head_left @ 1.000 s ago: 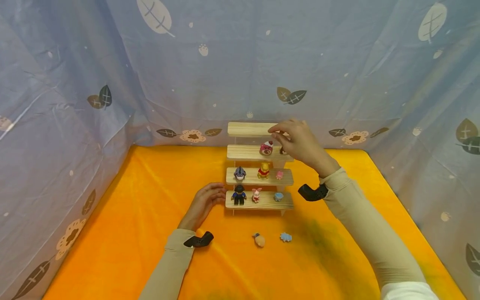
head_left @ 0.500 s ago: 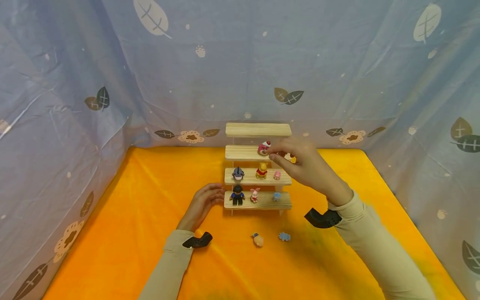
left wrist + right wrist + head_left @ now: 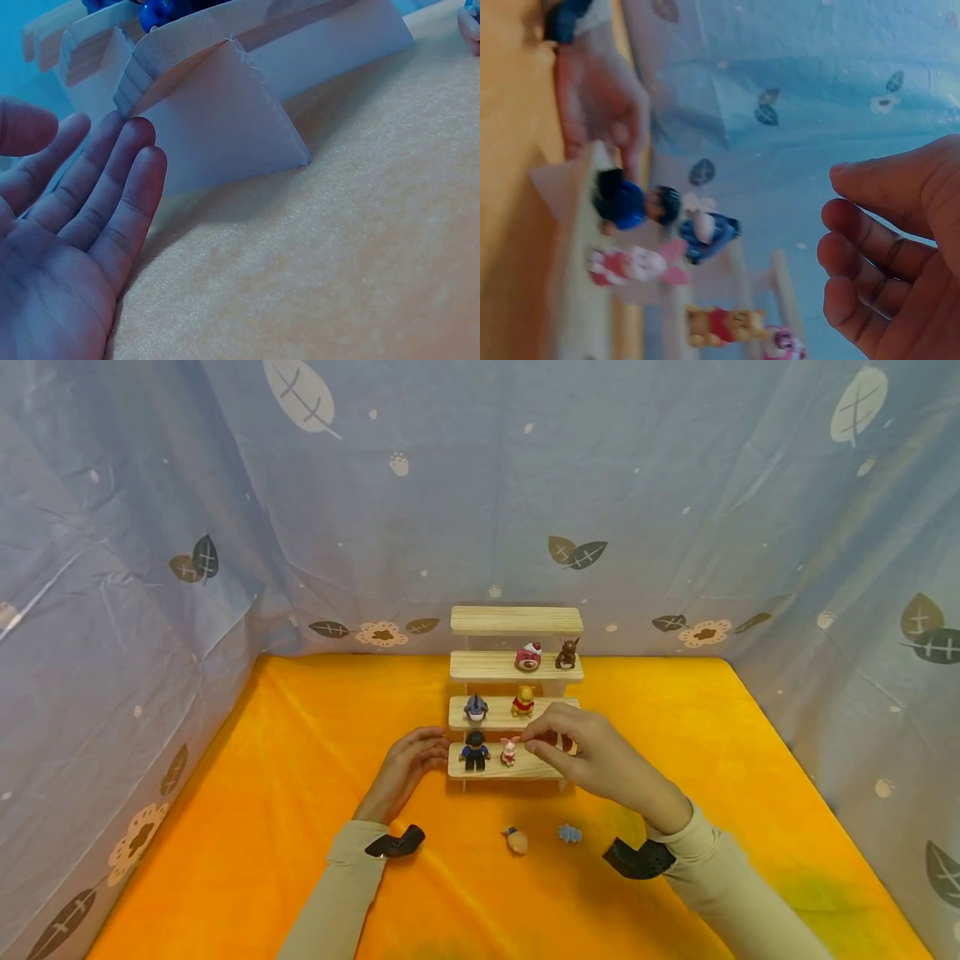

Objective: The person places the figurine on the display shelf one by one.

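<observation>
My left hand [image 3: 406,768] touches the left end of the lowest tier of a wooden stepped display stand [image 3: 516,620], fingers extended in the left wrist view. In front of the lower tiers is my right hand [image 3: 600,760], loosely bent and holding nothing, thumb and fingers apart in the right wrist view. Near its fingertips stands a pink piglet figure [image 3: 509,752]; beside that is a black-haired toy figure [image 3: 475,752]. A grey donkey figure [image 3: 476,708] and a yellow bear in red [image 3: 523,702] stand one tier up. My right hand covers the right ends of both tiers.
On the third tier sit a pink bear figure [image 3: 528,657] with a white-and-red top and a brown long-eared figure [image 3: 567,654]. A beige figure [image 3: 516,841] and a light-blue one [image 3: 569,833] lie on the orange cloth [image 3: 315,877]. Patterned fabric [image 3: 420,485] surrounds the cloth.
My right hand has come down from the upper tiers to the lower ones, uncovering the brown long-eared figure. My left hand stays at the stand's left end.
</observation>
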A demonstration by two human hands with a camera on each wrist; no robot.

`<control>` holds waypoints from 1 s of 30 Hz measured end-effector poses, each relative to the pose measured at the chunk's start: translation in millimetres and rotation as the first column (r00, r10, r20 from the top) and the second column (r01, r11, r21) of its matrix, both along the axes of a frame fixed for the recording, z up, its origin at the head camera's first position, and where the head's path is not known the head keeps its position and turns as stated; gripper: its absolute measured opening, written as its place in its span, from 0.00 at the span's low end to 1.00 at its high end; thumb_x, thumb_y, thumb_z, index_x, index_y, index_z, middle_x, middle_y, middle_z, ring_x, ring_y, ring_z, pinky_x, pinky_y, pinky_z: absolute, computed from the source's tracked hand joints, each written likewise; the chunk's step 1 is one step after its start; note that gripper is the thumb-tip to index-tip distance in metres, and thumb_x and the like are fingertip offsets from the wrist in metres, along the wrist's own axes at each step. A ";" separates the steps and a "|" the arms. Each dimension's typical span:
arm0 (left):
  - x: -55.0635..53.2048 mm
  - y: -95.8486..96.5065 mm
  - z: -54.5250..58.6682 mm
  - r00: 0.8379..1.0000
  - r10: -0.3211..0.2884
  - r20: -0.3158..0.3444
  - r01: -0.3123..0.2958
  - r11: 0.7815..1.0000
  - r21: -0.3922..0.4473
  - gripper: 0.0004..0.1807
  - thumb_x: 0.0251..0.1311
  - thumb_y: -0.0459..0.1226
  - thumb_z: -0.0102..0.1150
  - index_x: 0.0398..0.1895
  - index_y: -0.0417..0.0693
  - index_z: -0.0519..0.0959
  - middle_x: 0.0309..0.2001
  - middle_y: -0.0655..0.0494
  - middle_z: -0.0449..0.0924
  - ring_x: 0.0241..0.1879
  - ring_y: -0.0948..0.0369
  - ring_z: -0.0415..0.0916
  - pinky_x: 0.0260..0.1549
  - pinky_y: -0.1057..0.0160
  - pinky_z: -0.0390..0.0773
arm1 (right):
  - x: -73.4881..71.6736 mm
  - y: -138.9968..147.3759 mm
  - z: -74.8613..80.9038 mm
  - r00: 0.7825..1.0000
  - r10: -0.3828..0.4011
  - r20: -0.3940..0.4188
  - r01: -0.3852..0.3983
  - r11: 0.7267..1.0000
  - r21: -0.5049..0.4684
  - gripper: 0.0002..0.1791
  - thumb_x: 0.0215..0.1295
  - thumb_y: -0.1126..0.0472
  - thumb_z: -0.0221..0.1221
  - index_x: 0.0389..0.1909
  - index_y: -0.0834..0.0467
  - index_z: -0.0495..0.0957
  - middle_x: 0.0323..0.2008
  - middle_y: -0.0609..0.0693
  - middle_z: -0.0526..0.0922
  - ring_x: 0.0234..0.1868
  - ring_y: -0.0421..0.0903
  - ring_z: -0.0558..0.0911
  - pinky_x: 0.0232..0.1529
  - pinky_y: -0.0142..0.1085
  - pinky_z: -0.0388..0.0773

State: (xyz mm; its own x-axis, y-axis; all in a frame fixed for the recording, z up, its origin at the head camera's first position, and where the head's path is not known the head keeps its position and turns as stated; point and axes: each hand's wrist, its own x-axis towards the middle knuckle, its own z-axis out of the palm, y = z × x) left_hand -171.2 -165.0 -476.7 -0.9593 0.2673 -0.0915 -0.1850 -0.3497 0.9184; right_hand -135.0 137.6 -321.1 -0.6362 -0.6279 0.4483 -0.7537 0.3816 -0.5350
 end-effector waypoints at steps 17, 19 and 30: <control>-1.8 0.5 -1.5 1.000 0.000 -0.006 0.000 1.000 -0.008 0.26 0.79 0.39 0.43 0.69 0.26 0.63 0.48 0.56 0.80 0.45 0.62 0.81 0.51 0.64 0.81 | 23.7 -13.3 -55.8 0.974 0.034 0.225 -0.062 0.991 0.116 0.07 0.71 0.58 0.62 0.47 0.50 0.78 0.39 0.45 0.80 0.36 0.40 0.75 0.36 0.34 0.78; -2.0 0.5 -1.8 1.000 0.001 -0.006 -0.001 1.000 -0.007 0.26 0.79 0.39 0.44 0.69 0.26 0.63 0.48 0.57 0.81 0.44 0.62 0.81 0.50 0.64 0.82 | 25.8 -13.9 -61.7 0.968 0.034 0.247 -0.071 0.987 0.142 0.05 0.72 0.57 0.61 0.45 0.50 0.79 0.40 0.44 0.80 0.36 0.40 0.74 0.36 0.33 0.78; -1.5 -0.7 -2.8 1.000 -0.003 -0.009 0.003 1.000 0.000 0.26 0.79 0.40 0.44 0.69 0.27 0.64 0.48 0.57 0.81 0.45 0.62 0.81 0.51 0.64 0.82 | 33.2 -15.8 -86.6 0.936 0.024 0.351 -0.103 0.972 0.209 0.05 0.71 0.60 0.62 0.43 0.52 0.84 0.39 0.39 0.78 0.33 0.29 0.72 0.34 0.25 0.75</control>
